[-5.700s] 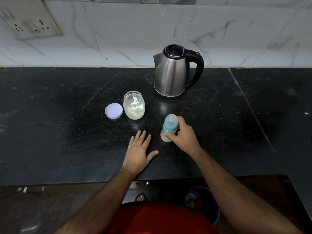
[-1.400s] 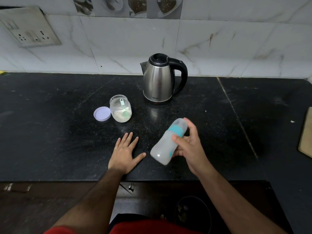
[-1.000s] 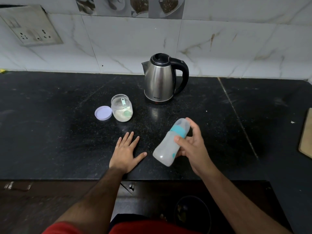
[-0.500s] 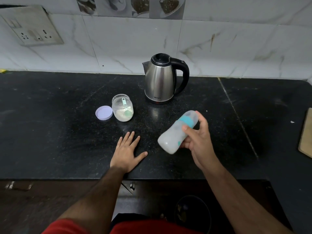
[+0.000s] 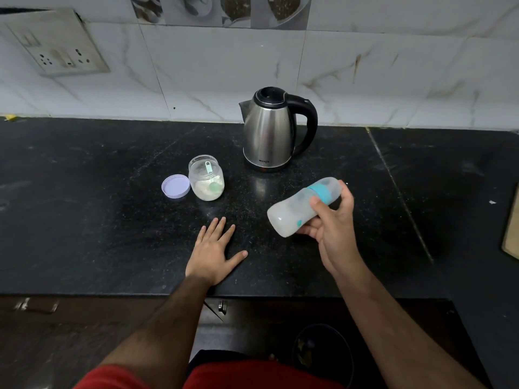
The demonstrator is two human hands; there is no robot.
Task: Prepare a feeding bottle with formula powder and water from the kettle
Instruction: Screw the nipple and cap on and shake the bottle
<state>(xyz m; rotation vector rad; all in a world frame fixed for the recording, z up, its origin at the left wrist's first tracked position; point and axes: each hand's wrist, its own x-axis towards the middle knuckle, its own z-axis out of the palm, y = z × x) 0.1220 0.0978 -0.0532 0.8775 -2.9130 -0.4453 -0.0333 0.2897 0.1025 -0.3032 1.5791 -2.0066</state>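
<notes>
- The right hand is gripping the capped feeding bottle, tilting it above the desk in front of the kettle.
- The left hand is lying flat, fingers spread, holding nothing.
- Risk: a loose collar may be leaking during shaking; the bottle could be slipping onto the open powder jar.

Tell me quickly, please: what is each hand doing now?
Left hand: open, resting flat on the counter.
Right hand: grips the feeding bottle, tilted above the counter.
</notes>
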